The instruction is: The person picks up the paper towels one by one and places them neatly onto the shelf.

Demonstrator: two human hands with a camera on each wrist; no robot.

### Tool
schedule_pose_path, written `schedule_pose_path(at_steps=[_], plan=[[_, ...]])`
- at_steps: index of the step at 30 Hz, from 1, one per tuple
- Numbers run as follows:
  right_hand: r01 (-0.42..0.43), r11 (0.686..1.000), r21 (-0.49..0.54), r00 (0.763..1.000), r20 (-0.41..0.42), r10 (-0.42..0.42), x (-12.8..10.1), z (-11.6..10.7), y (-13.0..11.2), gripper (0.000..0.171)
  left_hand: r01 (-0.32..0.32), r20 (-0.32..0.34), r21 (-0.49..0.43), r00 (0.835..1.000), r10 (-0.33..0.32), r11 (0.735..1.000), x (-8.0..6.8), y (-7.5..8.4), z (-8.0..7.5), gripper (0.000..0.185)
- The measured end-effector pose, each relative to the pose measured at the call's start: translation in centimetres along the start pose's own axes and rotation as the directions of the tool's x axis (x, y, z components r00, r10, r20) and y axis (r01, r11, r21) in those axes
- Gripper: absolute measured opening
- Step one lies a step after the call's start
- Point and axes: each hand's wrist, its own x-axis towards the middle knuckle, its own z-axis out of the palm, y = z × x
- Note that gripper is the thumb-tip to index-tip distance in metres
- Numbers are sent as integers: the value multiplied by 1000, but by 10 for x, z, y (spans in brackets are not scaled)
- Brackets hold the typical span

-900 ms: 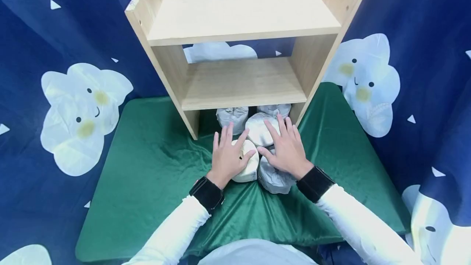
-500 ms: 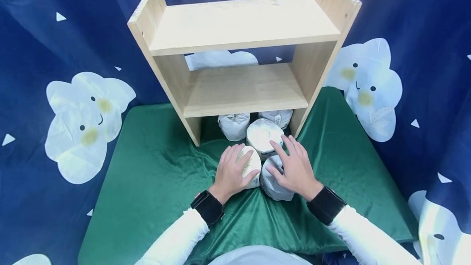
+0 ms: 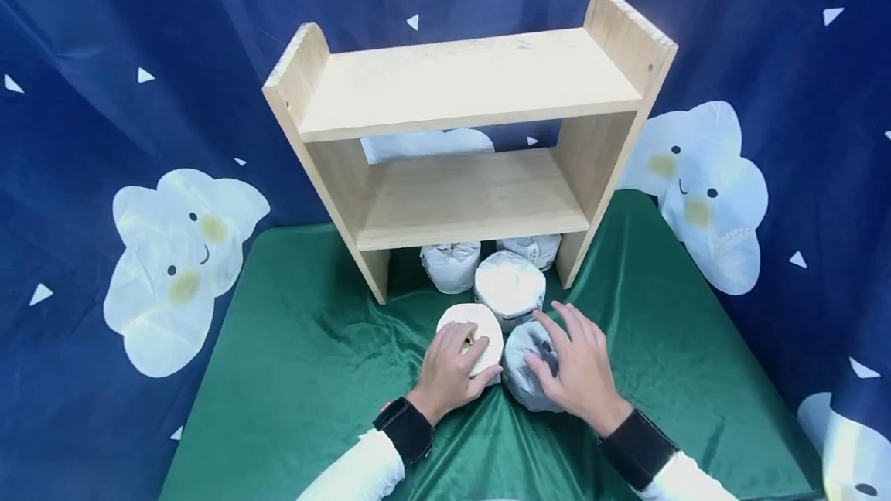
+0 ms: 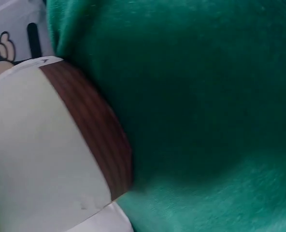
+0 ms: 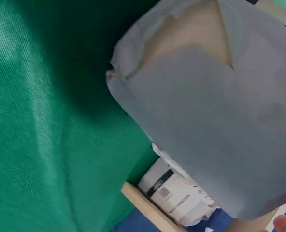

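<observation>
My left hand (image 3: 445, 377) bends over a cream toilet roll (image 3: 455, 315), fingertips at its core hole and thumb at its near right edge. In the left wrist view, a pale curved side with a brown stripe (image 4: 92, 130) stands close over the green cloth. Beside it, a grey-wrapped toilet roll (image 3: 522, 377) stands under my right hand (image 3: 578, 369), whose relaxed, spread fingers reach over its right side. The right wrist view shows grey wrapping (image 5: 206, 111) up close, with a tear baring a tan patch. Behind both, a white-wrapped roll (image 3: 510, 284) stands upright.
A wooden shelf unit (image 3: 473, 234) stands at the back on the green cloth (image 3: 320, 377). Two more wrapped rolls, one at the left (image 3: 451, 267) and one at the right (image 3: 536, 251), sit beneath its lower board. A blue curtain (image 3: 69, 253) hangs behind.
The head view has tilted upward. My left fingers have closed in over the cream roll; my right hand has drawn back from the white roll to the grey one's right side.
</observation>
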Motion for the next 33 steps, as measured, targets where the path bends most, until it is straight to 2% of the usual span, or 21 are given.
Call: schedule_pose_path(at_steps=[8, 17, 22, 25, 29, 33], plan=[[-40, 999, -19, 999, -21, 40, -9, 6, 3, 57, -16, -10, 50, 1000, 16, 999, -6, 2, 5, 43], [-61, 998, 3, 997, -38, 61, -11, 7, -1, 57, 34, 0, 58, 999, -34, 998, -15, 10, 4, 56], [-86, 996, 25, 995, -48, 87, -15, 6, -3, 56, 24, -44, 53, 999, -22, 998, -14, 9, 10, 57], [-88, 996, 28, 993, -72, 90, -15, 6, -4, 55, 19, -67, 94, 998, -13, 995, -11, 9, 14, 55], [-90, 996, 29, 992, -86, 92, -14, 9, -6, 55, 24, -110, 140, 994, -9, 990, -9, 6, 18, 45], [-104, 994, 44, 991, -75, 107, -15, 12, -10, 55, 10, -188, 136, 982, 15, 991, -8, 1, 19, 34]])
